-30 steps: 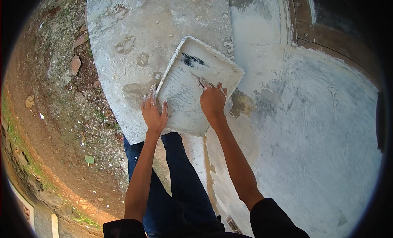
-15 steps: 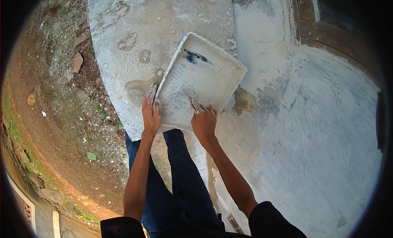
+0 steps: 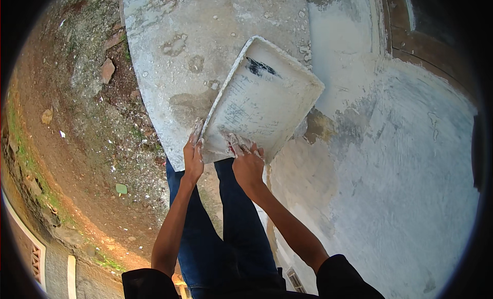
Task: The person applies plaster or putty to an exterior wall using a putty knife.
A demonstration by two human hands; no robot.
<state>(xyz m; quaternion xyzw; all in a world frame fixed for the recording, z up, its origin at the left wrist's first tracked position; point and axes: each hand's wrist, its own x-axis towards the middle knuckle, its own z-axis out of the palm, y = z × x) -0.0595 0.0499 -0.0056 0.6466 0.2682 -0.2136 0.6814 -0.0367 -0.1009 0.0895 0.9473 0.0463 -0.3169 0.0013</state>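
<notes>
A square white tray (image 3: 272, 98) caked with pale paste, with a dark bare streak, lies tilted on a worn grey slab (image 3: 174, 83). My left hand (image 3: 193, 157) grips the tray's lower left rim, its fingertips coated white. Inside the tray, at its lower corner, my right hand (image 3: 248, 163) is closed on a small scraper (image 3: 228, 139), partly hidden by paste-smeared fingers, with the blade against the tray's surface.
Soil with stones, moss and a small green piece (image 3: 121, 188) lies to the left. A whitish coated surface (image 3: 390, 196) fills the right, with a brown-edged dark area (image 3: 434, 21) at upper right. My jeans-clad legs are below the slab.
My right hand has drawn the scraper down and left from the tray's middle to its lower corner. My left hand has shifted slightly lower along the rim. The whole view has drifted right.
</notes>
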